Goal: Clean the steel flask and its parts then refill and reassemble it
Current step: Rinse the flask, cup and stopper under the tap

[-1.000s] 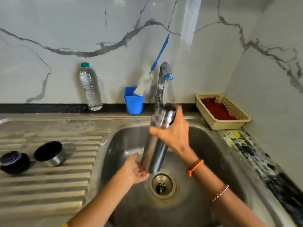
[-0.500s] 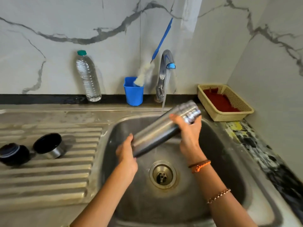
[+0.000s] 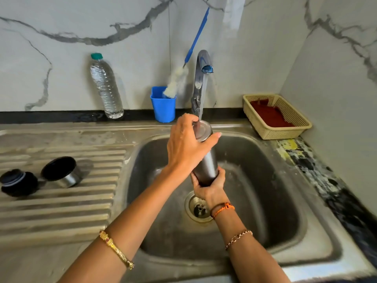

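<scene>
Steel flask [image 3: 205, 158] stands nearly upright over the sink [image 3: 285, 201], its upturned end under the water running from the tap [image 3: 201, 78]. The left hand [image 3: 186, 148] wraps around its upper part; the right hand [image 3: 208, 185] grips the lower end. On the drainboard [image 3: 61, 211] lie the steel cup [image 3: 61, 171] and black stopper [image 3: 18, 182], just beside each other.

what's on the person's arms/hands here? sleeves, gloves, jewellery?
No sleeves or gloves in view. The left wrist wears a gold bangle. The right arm wears an orange braided thread band at the wrist and a thin copper-coloured chain bracelet further up the forearm.
</scene>
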